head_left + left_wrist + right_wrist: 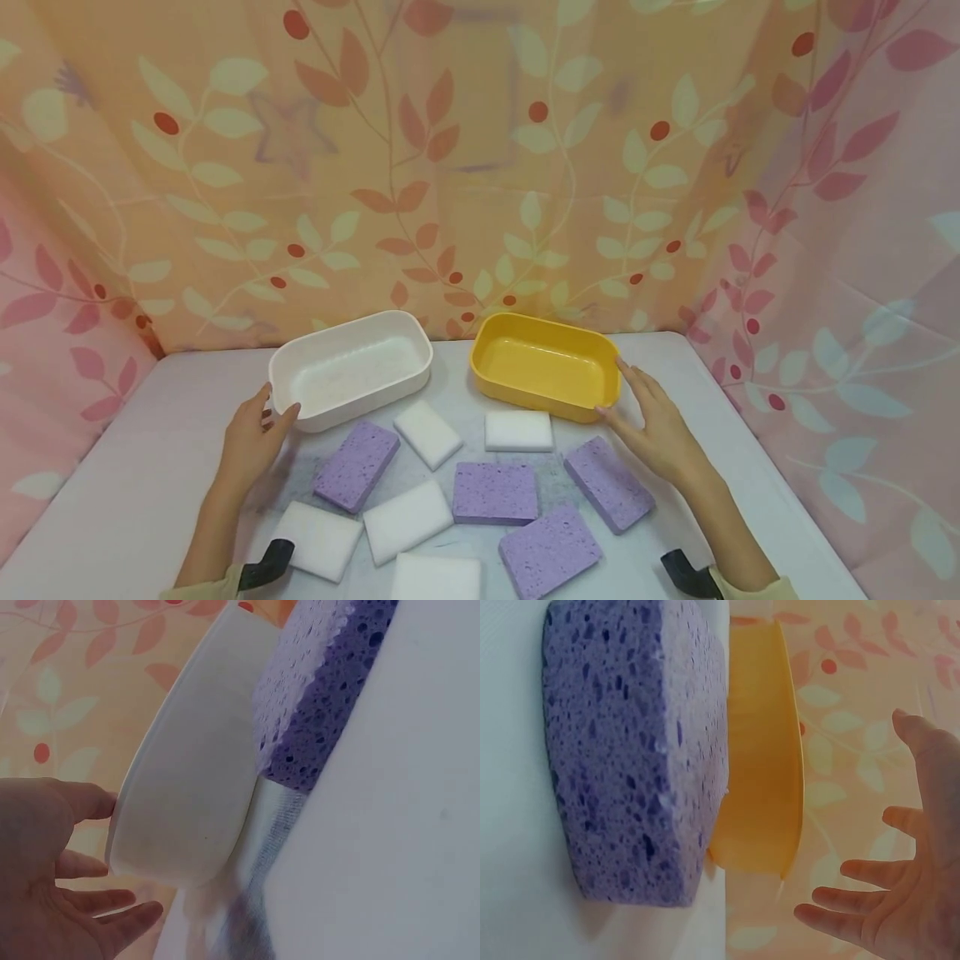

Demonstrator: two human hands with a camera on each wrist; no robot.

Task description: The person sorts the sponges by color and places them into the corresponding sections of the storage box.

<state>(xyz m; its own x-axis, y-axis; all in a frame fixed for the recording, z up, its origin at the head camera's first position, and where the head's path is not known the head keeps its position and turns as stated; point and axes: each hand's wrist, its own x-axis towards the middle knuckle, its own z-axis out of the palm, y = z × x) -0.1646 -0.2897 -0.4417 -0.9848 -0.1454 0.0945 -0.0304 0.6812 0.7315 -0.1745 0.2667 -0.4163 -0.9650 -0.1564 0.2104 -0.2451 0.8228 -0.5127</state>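
Observation:
At the left end of the white rectangular tub point(352, 375), my left hand point(251, 437) has its thumb and fingers spread about the near corner. In the left wrist view a fingertip touches the rim of that tub point(180, 765). My right hand point(660, 429) reaches around the right end of the yellow tub point(547, 367), thumb at the front and fingers behind. From the right wrist, its spread fingers point(855, 900) look apart from the yellow wall. Neither hand grips anything. Both tubs hold nothing. A purple sponge point(630, 750) looms near the right wrist camera.
Several purple sponges point(495, 493) and several white sponge blocks point(408, 521) lie scattered before the tubs on the white table point(135, 500). Patterned curtains point(480, 167) enclose the back and both sides. A black wrist mount point(266, 565) sits on each forearm.

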